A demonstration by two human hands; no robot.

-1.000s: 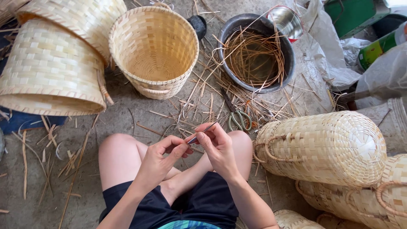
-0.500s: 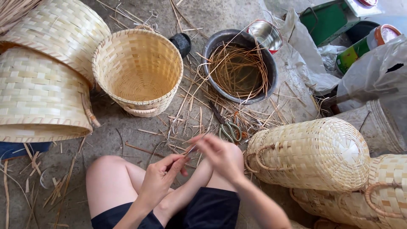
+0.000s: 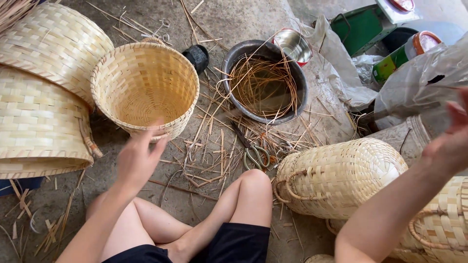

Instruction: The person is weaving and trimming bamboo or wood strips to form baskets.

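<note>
Left hand [image 3: 138, 158] open, fingers spread, grip released, nothing held; blurred, just before rim of open woven basket [image 3: 145, 87] on floor. Right hand [image 3: 451, 141] raised at right edge, fingers loose, empty, above lying basket [image 3: 336, 175]. Scissors [image 3: 253, 155] between baskets.

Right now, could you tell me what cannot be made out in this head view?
- Right hand: motion-blurred and cut by the right edge; whether it holds anything cannot be told.
- Left hand: blurred, fingers spread by the open basket; contact unclear.
- Scissors: half buried in straw.
- Metal basin: its bottom is hidden by soaking strips.
- Stacked baskets: cut off by the left edge.
</note>
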